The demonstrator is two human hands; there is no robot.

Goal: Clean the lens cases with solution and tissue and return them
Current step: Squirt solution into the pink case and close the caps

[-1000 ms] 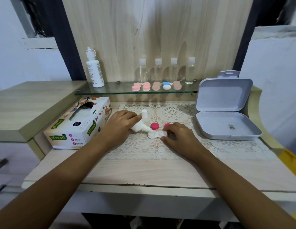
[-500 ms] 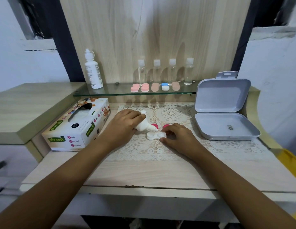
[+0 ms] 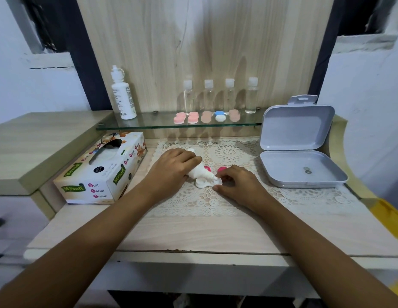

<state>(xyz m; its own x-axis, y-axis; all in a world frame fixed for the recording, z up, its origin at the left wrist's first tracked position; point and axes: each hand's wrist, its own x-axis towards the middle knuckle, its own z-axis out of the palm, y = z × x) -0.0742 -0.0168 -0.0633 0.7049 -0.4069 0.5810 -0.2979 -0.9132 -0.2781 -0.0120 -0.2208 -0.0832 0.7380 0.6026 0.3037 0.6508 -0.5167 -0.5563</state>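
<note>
White twin-well plastic lens case [image 3: 202,183] lies flat on the cream lace mat [image 3: 227,203], between my two hands. Left hand [image 3: 171,172] wraps the small white squeeze bottle [image 3: 199,171], tipped nozzle-down over the case's right well; I read that as dosing solution. Right hand [image 3: 235,185] pinches the case's right end, fingers curled, likely so it can't skate under the nozzle. Two round magenta caps [image 3: 222,169] are off, parked just beyond the right fingertips, out of the drip path. Printed cardboard tissue box [image 3: 100,172] sits just left of the left hand, handy for the wipe. Grey hinged plastic box [image 3: 300,170] lies open, right of the right hand. Liquid flowing or not: can't tell.
</note>
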